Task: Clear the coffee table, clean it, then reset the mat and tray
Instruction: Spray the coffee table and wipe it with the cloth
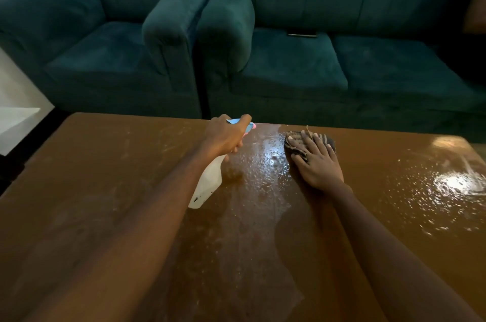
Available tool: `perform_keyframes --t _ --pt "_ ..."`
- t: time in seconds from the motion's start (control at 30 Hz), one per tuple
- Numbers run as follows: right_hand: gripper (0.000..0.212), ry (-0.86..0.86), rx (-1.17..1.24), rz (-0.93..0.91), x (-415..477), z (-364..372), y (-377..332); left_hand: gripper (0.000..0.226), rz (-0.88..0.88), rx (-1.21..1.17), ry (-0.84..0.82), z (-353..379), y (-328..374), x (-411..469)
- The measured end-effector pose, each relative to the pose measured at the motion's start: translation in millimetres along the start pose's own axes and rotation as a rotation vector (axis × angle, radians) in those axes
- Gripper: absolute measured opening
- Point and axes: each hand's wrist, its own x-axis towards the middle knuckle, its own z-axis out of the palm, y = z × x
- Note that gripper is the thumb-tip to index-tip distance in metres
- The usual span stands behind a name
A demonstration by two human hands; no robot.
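Wet brown coffee table (105,177), teal sofas (289,71) behind, left hand (226,134) gripping spray bottle (207,182), right hand (318,163) flat on cloth (297,144)

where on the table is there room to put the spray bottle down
Widest bare patch: the table left of the left hand and its spray bottle, out to the left edge. Also bare but wet: right of the right hand, toward the right edge. Crowded at far centre, where that hand presses the cloth beside the bottle.
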Motion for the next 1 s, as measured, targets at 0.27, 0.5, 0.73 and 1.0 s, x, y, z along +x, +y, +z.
perform_keyframes --t 0.27,0.5,0.73,1.0 --pt "0.052 -0.008 0.024 0.051 4.1 1.7 -1.8 0.049 -0.072 -0.126 0.067 -23.0 -22.8 -6.3" --pt "0.056 -0.028 0.039 0.093 59.9 1.8 -51.3 0.049 -0.062 -0.263 0.178 -37.3 -44.5 -12.8" --pt "0.056 -0.053 -0.031 -0.279 59.7 24.2 -121.0 0.052 -0.047 -0.3 0.276 -38.2 -47.4 -17.0" --pt "0.066 -0.033 -0.04 -0.262 -8.5 15.5 -45.6 0.051 -0.068 -0.3 0.251 -39.4 -49.6 -14.8"
